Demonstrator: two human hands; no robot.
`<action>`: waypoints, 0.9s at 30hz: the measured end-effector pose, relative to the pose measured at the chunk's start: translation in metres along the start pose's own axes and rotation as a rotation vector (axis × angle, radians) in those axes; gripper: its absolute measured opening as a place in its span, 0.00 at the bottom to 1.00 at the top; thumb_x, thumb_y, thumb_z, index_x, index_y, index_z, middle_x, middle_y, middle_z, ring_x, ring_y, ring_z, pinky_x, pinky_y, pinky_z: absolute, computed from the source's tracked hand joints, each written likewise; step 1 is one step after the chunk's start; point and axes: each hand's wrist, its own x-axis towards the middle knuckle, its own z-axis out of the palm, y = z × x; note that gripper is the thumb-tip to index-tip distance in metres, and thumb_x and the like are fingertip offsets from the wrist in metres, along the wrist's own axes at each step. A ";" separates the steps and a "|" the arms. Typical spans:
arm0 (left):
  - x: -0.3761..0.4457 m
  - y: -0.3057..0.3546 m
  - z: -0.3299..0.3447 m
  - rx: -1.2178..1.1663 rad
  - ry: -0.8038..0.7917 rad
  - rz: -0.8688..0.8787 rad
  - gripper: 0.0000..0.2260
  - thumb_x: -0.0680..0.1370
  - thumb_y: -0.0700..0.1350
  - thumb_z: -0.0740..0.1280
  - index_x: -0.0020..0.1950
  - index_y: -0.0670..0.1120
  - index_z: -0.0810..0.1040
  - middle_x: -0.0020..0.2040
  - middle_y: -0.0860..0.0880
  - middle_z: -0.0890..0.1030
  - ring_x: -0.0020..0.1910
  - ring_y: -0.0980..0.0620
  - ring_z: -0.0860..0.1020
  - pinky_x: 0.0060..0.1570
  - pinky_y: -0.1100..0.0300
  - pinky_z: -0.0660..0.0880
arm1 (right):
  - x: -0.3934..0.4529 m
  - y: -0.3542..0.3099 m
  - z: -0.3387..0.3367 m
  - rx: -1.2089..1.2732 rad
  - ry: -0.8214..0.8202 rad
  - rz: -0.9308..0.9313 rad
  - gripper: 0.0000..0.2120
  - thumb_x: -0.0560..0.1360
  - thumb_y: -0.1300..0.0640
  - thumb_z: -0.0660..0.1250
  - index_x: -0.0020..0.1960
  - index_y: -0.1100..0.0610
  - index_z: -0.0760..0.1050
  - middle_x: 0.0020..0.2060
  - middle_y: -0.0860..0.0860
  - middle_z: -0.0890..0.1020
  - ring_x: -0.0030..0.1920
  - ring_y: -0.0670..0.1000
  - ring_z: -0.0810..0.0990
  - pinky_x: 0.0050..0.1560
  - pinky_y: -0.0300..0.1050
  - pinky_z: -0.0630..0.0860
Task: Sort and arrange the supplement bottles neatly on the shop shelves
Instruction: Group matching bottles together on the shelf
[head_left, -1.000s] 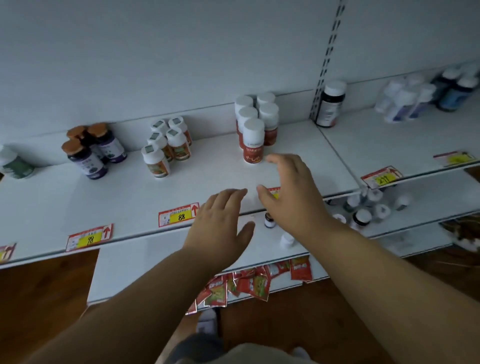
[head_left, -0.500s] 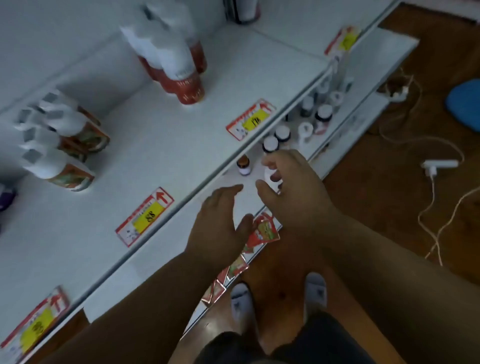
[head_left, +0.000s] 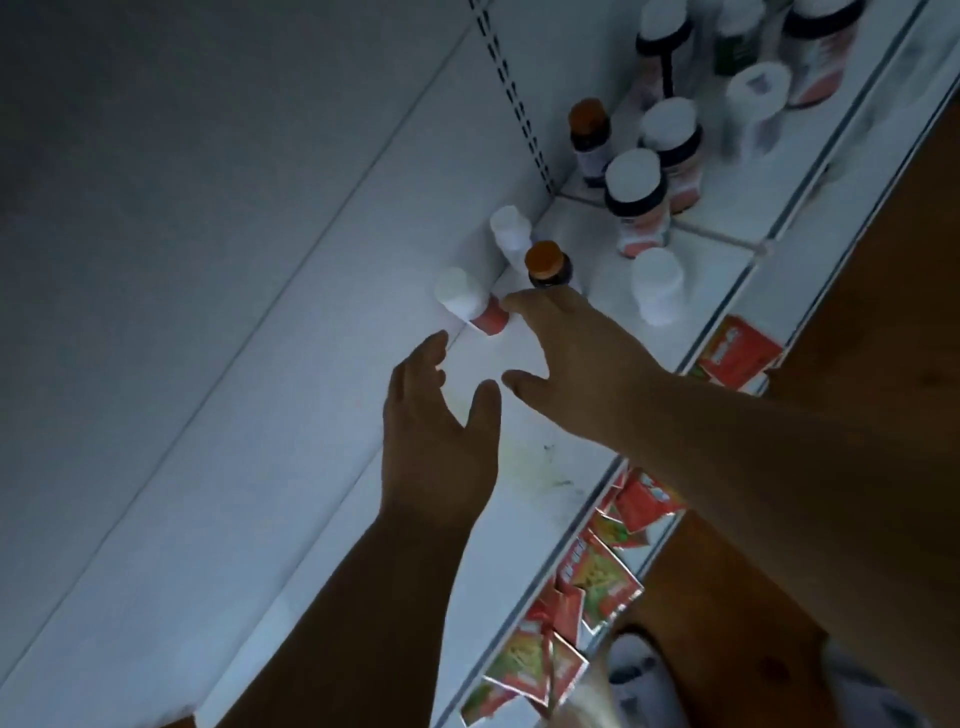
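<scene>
Supplement bottles, cylindrical, smooth-capped, on matte white shelf; left hand, right hand both spread, empty.

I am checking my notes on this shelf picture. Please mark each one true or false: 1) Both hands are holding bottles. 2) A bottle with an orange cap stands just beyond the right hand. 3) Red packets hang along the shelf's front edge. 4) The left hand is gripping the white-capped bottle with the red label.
1) False: the left hand and right hand are open, holding nothing.
2) True: the orange-capped bottle.
3) True: the red packets.
4) False: it is apart from the white-capped bottle.
</scene>
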 end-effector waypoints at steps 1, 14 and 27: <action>0.008 -0.008 0.006 0.017 0.004 0.001 0.24 0.78 0.55 0.65 0.73 0.56 0.63 0.71 0.56 0.68 0.66 0.55 0.71 0.64 0.52 0.73 | 0.011 0.005 0.011 0.012 0.010 -0.019 0.32 0.74 0.46 0.72 0.73 0.50 0.62 0.68 0.50 0.73 0.66 0.52 0.75 0.64 0.38 0.66; 0.054 -0.052 0.031 0.168 0.029 0.069 0.24 0.79 0.57 0.63 0.73 0.57 0.62 0.71 0.57 0.68 0.67 0.57 0.70 0.65 0.51 0.74 | 0.119 0.021 0.110 0.143 0.204 -0.031 0.26 0.76 0.60 0.66 0.70 0.47 0.62 0.62 0.55 0.72 0.60 0.58 0.74 0.59 0.58 0.75; -0.053 0.036 0.005 -0.057 -0.137 -0.041 0.35 0.70 0.73 0.42 0.74 0.60 0.60 0.74 0.59 0.63 0.69 0.63 0.62 0.62 0.66 0.60 | -0.051 0.005 -0.027 1.248 0.025 0.486 0.24 0.62 0.35 0.75 0.50 0.48 0.76 0.44 0.50 0.85 0.48 0.53 0.85 0.59 0.59 0.77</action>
